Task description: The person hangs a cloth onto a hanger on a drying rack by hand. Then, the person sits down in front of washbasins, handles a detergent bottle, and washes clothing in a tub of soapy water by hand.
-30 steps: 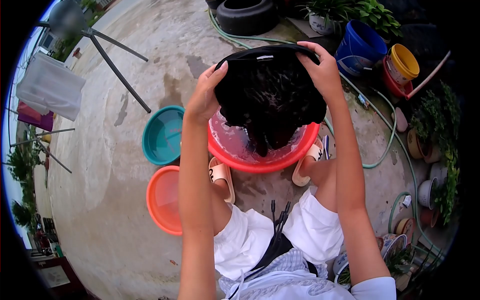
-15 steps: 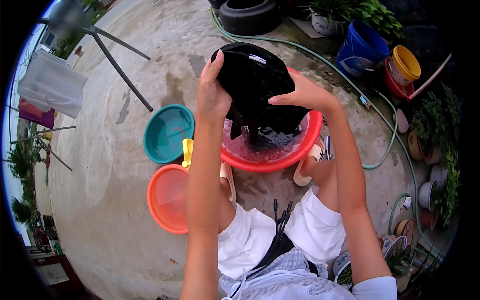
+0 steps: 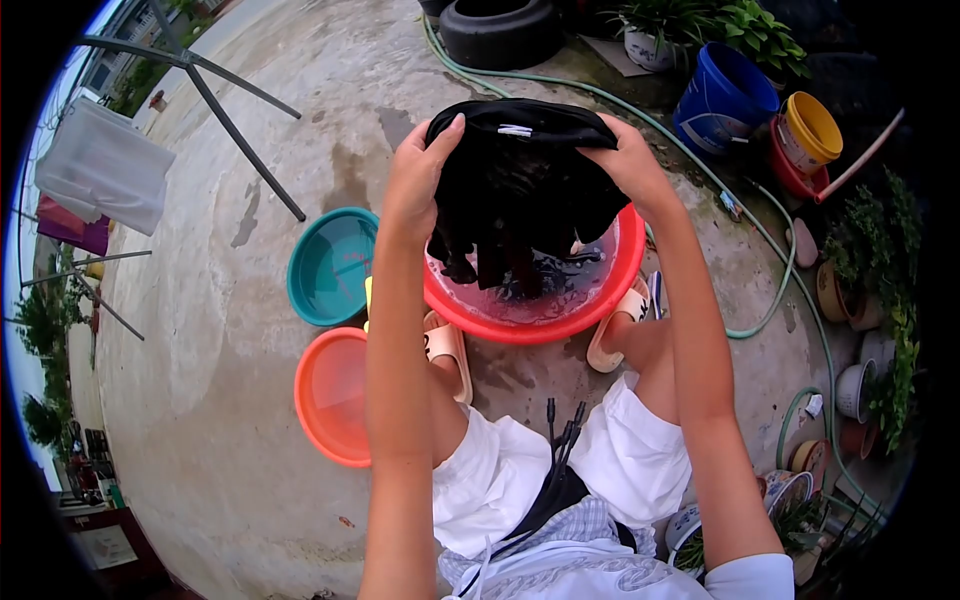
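A black garment (image 3: pixel 525 190) with a small white label on its upper edge hangs spread between my hands, over a red basin (image 3: pixel 632 262) of soapy water. Its lower end hangs down to the water; whether it dips in is hard to tell. My left hand (image 3: pixel 418 180) grips the garment's upper left corner, thumb on top. At the upper right corner my right hand (image 3: pixel 635 172) is closed on the same edge. The basin stands on the ground between my feet.
Left of the basin are a teal basin (image 3: pixel 328 268), an orange basin (image 3: pixel 334 395) and a partly hidden yellow object. A green hose (image 3: pixel 700 172) curves past blue (image 3: pixel 722 100) and yellow buckets (image 3: pixel 808 130) at right. A tire (image 3: pixel 500 35), potted plants and a metal rack (image 3: pixel 235 125) stand farther out.
The garment was spread, then folded closer together as my right hand moved left and down. Now my right hand is back up at the right corner and the garment is spread again.
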Tool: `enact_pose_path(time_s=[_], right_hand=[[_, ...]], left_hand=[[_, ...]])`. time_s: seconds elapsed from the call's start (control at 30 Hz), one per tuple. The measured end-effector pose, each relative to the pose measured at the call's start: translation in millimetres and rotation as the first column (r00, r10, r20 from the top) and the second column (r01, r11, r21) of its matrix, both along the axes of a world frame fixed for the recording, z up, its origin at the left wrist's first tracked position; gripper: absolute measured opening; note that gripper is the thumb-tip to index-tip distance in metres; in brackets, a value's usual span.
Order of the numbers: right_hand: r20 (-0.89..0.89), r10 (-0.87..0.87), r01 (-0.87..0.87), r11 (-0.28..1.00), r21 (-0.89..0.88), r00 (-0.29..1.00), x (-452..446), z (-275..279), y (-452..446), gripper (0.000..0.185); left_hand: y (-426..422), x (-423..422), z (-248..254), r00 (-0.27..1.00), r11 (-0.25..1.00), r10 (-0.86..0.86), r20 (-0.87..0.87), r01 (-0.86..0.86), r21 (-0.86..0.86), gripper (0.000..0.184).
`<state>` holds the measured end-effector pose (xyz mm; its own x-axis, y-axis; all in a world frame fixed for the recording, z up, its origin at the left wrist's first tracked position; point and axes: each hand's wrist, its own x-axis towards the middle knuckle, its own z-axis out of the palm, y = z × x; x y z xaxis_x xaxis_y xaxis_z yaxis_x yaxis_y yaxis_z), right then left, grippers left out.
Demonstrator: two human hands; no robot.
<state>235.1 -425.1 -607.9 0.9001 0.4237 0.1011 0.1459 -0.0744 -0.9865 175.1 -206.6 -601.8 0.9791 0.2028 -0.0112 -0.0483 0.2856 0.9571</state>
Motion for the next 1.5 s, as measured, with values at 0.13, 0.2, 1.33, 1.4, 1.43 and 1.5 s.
enact_pose_path(time_s=[0.13, 0.2, 1.33, 1.4, 1.43, 1.5], right_hand=[[-0.029, -0.042, 0.046, 0.983, 0.176, 0.999, -1, 1, 1, 0.027], [-0.104, -0.068, 0.100, 0.935, 0.340, 0.992, 0, 2, 0, 0.026], [-0.430, -0.310, 0.506, 0.716, 0.481, 0.848, 51, 10, -99, 0.019], [-0.222, -0.169, 0.223, 0.943, 0.247, 0.960, 46, 10, -104, 0.017], [-0.222, -0.152, 0.184, 0.974, 0.130, 0.963, 40, 9, -100, 0.025], [-0.149, -0.177, 0.151, 0.974, -0.171, 0.973, 36, -2, -90, 0.034]], left_hand=[[2, 4, -8, 1.000, 0.996, -0.003, -0.017, 0.005, 0.090, 0.024], [2, 5, -9, 0.998, 0.976, -0.046, -0.047, 0.055, 0.211, 0.025], [53, 5, -65, 0.946, 0.948, -0.297, -0.132, 0.308, 0.077, 0.021], [49, 3, -44, 0.992, 0.989, -0.080, -0.096, 0.067, -0.135, 0.018], [50, 3, -37, 0.995, 0.976, -0.092, -0.026, 0.085, -0.201, 0.018], [44, 2, -27, 0.998, 0.955, -0.053, -0.019, 0.045, -0.293, 0.017]])
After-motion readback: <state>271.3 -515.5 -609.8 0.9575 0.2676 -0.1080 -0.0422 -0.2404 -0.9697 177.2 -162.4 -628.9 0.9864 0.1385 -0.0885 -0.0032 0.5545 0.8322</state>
